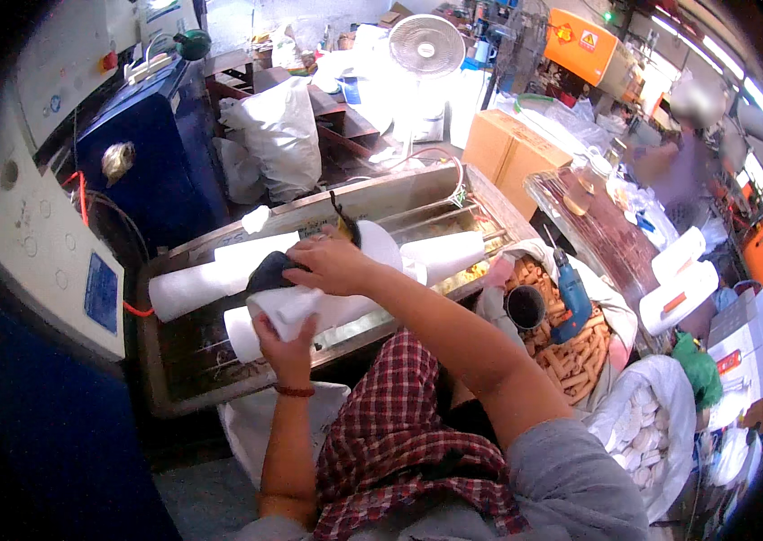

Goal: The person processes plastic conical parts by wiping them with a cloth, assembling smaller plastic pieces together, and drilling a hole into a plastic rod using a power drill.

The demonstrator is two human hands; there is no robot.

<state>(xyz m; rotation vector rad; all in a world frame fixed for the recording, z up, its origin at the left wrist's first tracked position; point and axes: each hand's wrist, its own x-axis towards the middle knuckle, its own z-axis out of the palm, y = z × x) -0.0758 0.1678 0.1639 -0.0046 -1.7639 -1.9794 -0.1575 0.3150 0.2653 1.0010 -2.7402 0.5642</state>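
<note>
Roll (291, 307) — white, in left hand (287, 352).

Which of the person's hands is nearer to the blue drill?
Right. The right hand is left of the drill, touching a dark item; the left hand is farther left of it, on a white roll.

Wears short grey sleeves (571, 478), dark red-and-white checked cloth (399, 419) across the lap and a thin reddish-brown bracelet (295, 391) on the left wrist (290, 371).
</note>
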